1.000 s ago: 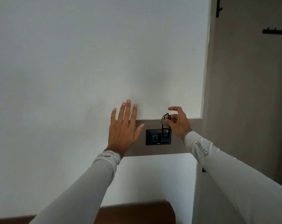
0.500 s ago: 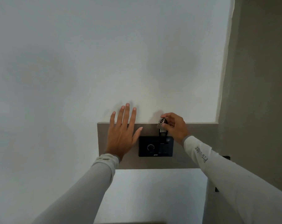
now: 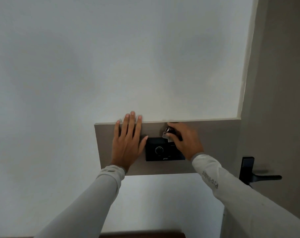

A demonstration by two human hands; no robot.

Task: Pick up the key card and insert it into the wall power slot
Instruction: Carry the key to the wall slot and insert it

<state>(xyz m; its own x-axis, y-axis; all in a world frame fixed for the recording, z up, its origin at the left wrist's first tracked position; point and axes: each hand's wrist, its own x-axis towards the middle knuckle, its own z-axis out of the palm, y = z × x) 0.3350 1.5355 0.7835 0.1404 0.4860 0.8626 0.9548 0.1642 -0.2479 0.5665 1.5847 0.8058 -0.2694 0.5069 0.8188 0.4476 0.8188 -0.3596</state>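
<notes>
A black wall power unit [image 3: 160, 150] with a round dial sits on a grey-brown wall panel [image 3: 214, 145]. My right hand [image 3: 185, 141] is closed around the key card with its metal key ring [image 3: 167, 134], pressed down at the unit's top right corner. The card itself is mostly hidden by my fingers and the slot. My left hand [image 3: 127, 143] lies flat on the panel with fingers spread, just left of the unit, holding nothing.
A white wall fills the view above and to the left. A grey door at the right carries a black lever handle [image 3: 259, 176]. A dark brown edge of furniture [image 3: 142, 235] shows at the bottom.
My right hand has lowered with the key card, which now sits deeper at the unit's top. The view has shifted, bringing the door handle into sight. My left hand stays flat on the panel.
</notes>
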